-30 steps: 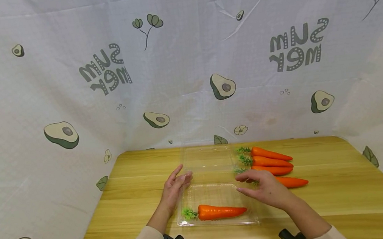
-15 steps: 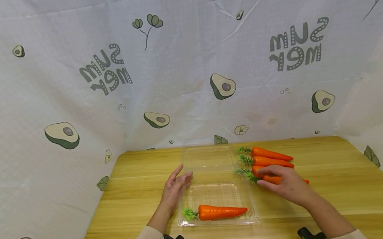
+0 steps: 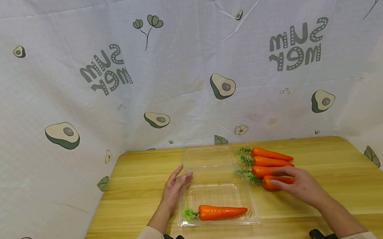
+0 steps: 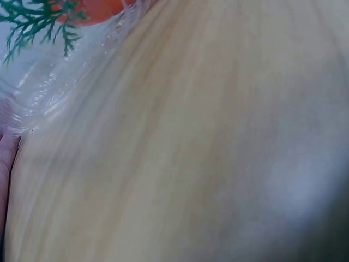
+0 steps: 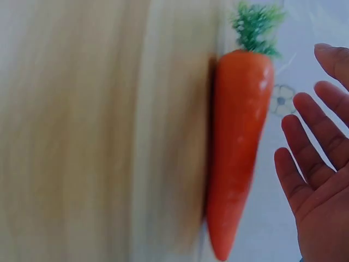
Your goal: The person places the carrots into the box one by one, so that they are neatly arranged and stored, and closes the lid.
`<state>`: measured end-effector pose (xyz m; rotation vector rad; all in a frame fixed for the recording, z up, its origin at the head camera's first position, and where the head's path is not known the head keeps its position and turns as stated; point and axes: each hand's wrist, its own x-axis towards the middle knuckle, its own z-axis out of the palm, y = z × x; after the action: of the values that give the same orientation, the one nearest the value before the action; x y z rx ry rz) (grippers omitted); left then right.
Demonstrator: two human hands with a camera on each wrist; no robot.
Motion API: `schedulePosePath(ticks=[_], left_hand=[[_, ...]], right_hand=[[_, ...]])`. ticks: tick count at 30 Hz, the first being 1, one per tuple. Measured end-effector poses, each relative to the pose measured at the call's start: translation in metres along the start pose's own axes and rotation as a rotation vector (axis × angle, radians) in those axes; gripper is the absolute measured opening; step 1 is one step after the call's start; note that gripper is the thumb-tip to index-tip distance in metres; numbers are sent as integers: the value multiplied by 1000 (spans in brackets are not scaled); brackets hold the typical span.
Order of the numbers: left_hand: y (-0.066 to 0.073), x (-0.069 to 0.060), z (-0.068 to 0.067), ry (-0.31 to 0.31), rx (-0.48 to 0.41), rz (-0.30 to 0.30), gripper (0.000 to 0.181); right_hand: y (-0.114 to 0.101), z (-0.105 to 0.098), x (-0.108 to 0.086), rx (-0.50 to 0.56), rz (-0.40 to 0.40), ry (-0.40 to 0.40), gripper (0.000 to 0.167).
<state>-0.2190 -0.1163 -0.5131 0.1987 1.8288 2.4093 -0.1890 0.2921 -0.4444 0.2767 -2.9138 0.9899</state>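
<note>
A person's two bare hands worked over a wooden table (image 3: 128,216), with a white, avocado-printed cloth (image 3: 186,59) hanging beyond them. Between the hands, nearer the left, sat a clear plastic box (image 3: 215,193). Its lid (image 3: 208,158) was folded back, past the left fingertips, which presumably kept the base clear for reaching in.

The left hand (image 3: 174,191) lay along the box's left edge, thumb raised and fingers loosely extended, probably to steady the light plastic. Whether it pressed or pinched the rim could not be told; its wrist view caught only a sliver of the hand.

Inside the box, to the right of the left forearm, one orange carrot (image 3: 221,211) lay crosswise along the side nearest the person, its green tuft towards the left. That position seemed to leave room behind it.

The right hand (image 3: 301,185) was spread over the nearest carrot of a row (image 3: 269,183), thumb on the near side and fingers beyond. It held nothing: the right wrist view showed a gap between fingertips and carrot. The hand looked shaped to span the carrot's thick body.

Three more carrots (image 3: 272,151) lay beyond the right fingers, side by side, tufts towards the box, an arrangement that probably made each easy to reach.
</note>
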Motion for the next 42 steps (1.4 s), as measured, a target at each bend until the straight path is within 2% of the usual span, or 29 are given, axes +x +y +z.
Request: schedulePosePath(ticks=[6, 12, 25, 35, 42], left_hand=[[0, 0, -1, -12, -11, 6, 63], [-1, 0, -2, -24, 5, 13, 65], [1, 0, 0, 1, 9, -1, 60], [0, 0, 0, 4, 1, -15, 60], [1, 0, 1, 5, 1, -9, 60]], right_hand=[[13, -1, -2, 23, 48, -8, 46], [23, -1, 0, -15, 66, -13, 52], [35, -2, 3, -65, 52, -47, 51], [42, 0, 5, -73, 56, -153, 61], [42, 0, 6, -69, 51, -182, 64]])
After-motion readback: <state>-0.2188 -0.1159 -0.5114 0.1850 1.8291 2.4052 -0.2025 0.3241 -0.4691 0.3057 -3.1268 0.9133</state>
